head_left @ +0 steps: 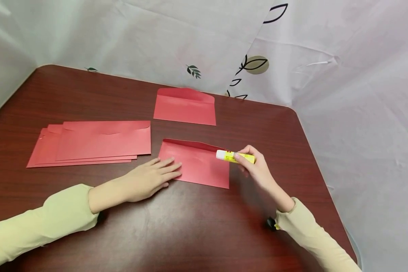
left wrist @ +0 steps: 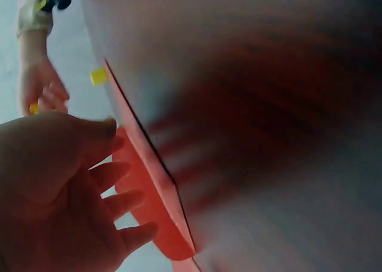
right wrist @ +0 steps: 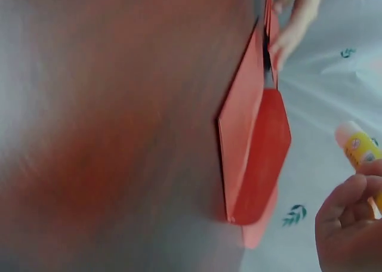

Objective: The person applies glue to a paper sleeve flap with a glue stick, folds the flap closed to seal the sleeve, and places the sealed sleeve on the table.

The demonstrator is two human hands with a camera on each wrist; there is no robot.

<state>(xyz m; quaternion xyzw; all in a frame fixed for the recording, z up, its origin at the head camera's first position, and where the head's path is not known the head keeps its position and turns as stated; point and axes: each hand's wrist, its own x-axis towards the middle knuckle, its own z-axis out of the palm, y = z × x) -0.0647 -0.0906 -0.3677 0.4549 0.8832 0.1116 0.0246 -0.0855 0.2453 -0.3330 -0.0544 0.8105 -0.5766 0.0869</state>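
Observation:
My right hand point(head_left: 253, 166) grips a yellow glue stick point(head_left: 239, 156) with a white end, held above the right side of a red envelope point(head_left: 198, 164). That envelope lies on the table with its flap point(right wrist: 268, 158) unfolded on the far side. My left hand point(head_left: 149, 180) reaches over the envelope's left edge with fingers extended and slightly spread. Whether its fingertips touch the paper, I cannot tell. In the left wrist view the left fingers point(left wrist: 128, 203) stand beside the red envelope, holding nothing. The right wrist view shows the glue stick point(right wrist: 361, 150) pointing away from the right fingers.
Farther back lies another red envelope point(head_left: 185, 109) with its flap raised. To the left, several red envelopes point(head_left: 103, 141) overlap in a fanned stack. A dark reddish-brown table point(head_left: 190, 234) carries everything, and a white patterned sheet point(head_left: 156, 41) hangs behind its far edge.

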